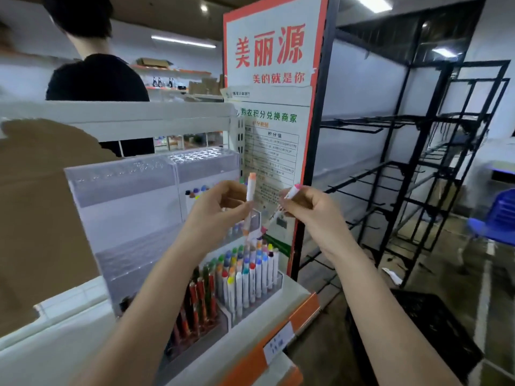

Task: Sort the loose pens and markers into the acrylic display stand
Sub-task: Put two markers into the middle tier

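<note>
Below my fingers, clear acrylic stand [172, 196]; left hand [220, 207] pinches orange-capped marker [249, 201]; right hand [309, 204] grips pink-capped marker [289, 195].

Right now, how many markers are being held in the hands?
2. The left hand holds an orange-capped marker nearly upright; the right hand holds a pink-capped marker tilted, above the acrylic display stand. None seems hidden.
</note>
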`<state>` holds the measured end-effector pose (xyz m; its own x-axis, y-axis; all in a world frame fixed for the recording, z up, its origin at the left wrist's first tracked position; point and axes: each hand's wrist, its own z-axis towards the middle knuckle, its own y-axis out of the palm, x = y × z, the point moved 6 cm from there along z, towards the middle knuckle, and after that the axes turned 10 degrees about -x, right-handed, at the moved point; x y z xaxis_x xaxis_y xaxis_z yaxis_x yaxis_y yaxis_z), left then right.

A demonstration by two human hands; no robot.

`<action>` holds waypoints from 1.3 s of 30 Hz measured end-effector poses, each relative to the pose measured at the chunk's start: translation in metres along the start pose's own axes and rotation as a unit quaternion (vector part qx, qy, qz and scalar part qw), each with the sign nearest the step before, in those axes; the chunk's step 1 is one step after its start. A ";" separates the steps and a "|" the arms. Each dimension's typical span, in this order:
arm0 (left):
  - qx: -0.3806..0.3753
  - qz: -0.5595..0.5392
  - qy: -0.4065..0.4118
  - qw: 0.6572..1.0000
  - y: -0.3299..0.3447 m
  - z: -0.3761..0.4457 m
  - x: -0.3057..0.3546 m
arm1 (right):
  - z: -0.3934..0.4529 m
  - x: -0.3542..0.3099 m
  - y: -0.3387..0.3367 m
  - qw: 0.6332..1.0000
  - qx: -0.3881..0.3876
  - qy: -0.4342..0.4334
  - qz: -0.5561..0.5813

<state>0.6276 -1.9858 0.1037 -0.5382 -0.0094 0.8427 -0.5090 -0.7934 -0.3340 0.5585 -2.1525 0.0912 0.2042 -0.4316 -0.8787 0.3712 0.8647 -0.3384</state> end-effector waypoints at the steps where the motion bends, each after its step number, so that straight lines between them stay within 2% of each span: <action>1: 0.007 -0.004 -0.003 1.000 0.000 0.008 -0.003 | 0.013 0.003 -0.001 1.000 0.011 -0.017 -0.001; 7: 0.065 0.006 -0.025 0.998 0.001 0.039 -0.021 | 0.068 0.018 -0.001 0.988 0.071 -0.138 0.004; 10: 0.087 0.009 -0.040 0.995 0.001 0.047 -0.025 | 0.086 0.022 0.004 0.978 0.063 -0.198 -0.022; 13: 0.115 0.020 -0.050 0.992 -0.002 0.053 -0.030 | 0.103 0.028 0.012 0.977 0.021 -0.210 -0.033; 17: 0.154 0.030 -0.057 0.986 -0.003 0.060 -0.036 | 0.113 0.035 0.024 0.969 -0.074 -0.226 -0.066; 22: 0.187 0.024 -0.055 0.980 0.001 0.064 -0.039 | 0.123 0.042 0.032 0.957 -0.140 -0.241 -0.080; 25: 0.196 0.024 -0.054 0.979 0.008 0.062 -0.041 | 0.125 0.059 0.041 0.959 -0.172 -0.216 -0.062; 33: 0.231 0.028 -0.066 0.970 0.017 0.054 -0.047 | 0.128 0.063 0.046 0.965 -0.125 -0.221 -0.063; 37: 0.241 0.047 -0.069 0.967 0.016 0.051 -0.047 | 0.131 0.051 0.036 0.961 -0.087 -0.252 -0.077; 39: 0.240 0.059 -0.070 0.967 0.016 0.052 -0.048 | 0.130 0.043 0.028 0.959 -0.082 -0.268 -0.041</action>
<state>0.6801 -2.0298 0.0795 -0.4600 -0.1725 0.8710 -0.0619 -0.9723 -0.2253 0.6958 -2.1805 0.0877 0.6330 -0.5316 -0.5628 0.2675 0.8324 -0.4853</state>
